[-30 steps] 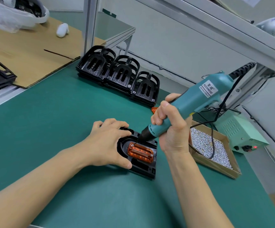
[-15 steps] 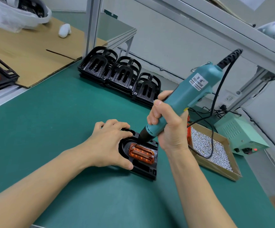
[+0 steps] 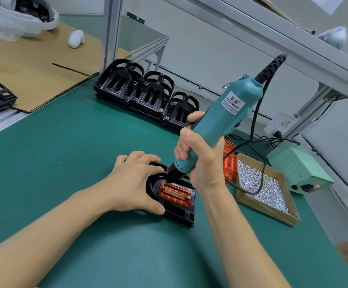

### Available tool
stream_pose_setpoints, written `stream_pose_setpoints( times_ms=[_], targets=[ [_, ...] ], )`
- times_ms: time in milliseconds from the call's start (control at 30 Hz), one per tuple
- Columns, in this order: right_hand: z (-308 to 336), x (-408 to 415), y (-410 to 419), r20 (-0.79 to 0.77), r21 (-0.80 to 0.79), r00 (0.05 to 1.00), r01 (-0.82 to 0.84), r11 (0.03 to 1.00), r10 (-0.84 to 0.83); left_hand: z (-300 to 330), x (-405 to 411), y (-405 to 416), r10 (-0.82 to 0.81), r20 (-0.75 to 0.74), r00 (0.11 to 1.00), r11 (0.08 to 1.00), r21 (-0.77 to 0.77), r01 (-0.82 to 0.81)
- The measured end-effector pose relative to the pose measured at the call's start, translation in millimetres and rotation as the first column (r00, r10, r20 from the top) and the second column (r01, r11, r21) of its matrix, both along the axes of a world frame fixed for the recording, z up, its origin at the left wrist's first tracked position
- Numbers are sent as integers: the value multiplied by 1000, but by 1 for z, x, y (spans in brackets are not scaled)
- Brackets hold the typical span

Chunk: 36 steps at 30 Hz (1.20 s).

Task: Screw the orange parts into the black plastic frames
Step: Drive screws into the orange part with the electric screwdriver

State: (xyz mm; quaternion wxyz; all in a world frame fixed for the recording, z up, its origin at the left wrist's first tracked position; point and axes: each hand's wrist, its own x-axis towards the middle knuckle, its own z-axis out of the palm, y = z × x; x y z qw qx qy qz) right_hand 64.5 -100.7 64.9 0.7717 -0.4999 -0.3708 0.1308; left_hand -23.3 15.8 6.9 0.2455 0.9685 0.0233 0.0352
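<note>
The green bench mat (image 3: 50,163) takes up most of my view, with a sheet of cardboard (image 3: 33,65) lying on it at the far left. A row of spare black frames (image 3: 146,96) stands along the back edge, pressed side by side. To my right sit the pale green power supply (image 3: 296,165), its red light on, and nearer me a cardboard tray of screws (image 3: 266,192). A stack of orange parts (image 3: 229,163) shows just beside that tray, behind my right wrist.

My right hand (image 3: 200,161) is wrapped tightly round the teal electric screwdriver (image 3: 223,121), tilted, its black nose down on the far left corner of the orange part (image 3: 175,194). That part lies seated in the black plastic frame (image 3: 177,213) flat on the mat in front of me. My left hand (image 3: 133,183) clasps the frame's left end, fingers curled over its far edge and thumb on its near side.
</note>
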Motion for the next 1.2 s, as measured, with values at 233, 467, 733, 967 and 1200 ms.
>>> stream_pose_setpoints(
  times_ms=[233,467,733,967,1200],
  targets=[
    [-2,3,-7,-11,13,998,65,998,-65,1,-1,1,-8,-16,1000,1000,-14,8],
    [0,-1,-6,68,-35,996,-54,998,56,2,-1,1,-9,-14,1000,1000,-24,9],
    [-3,0,-12,9,3,999,-36,999,36,2,-1,1,-7,-14,1000,1000,-26,7],
    [-4,-3,-17,30,19,997,67,998,-67,-2,-1,3,-10,7,1000,999,-37,10],
    [22,4,-50,-156,205,967,229,952,-199,-5,-2,4,-14,11,1000,999,-47,15]
  ],
)
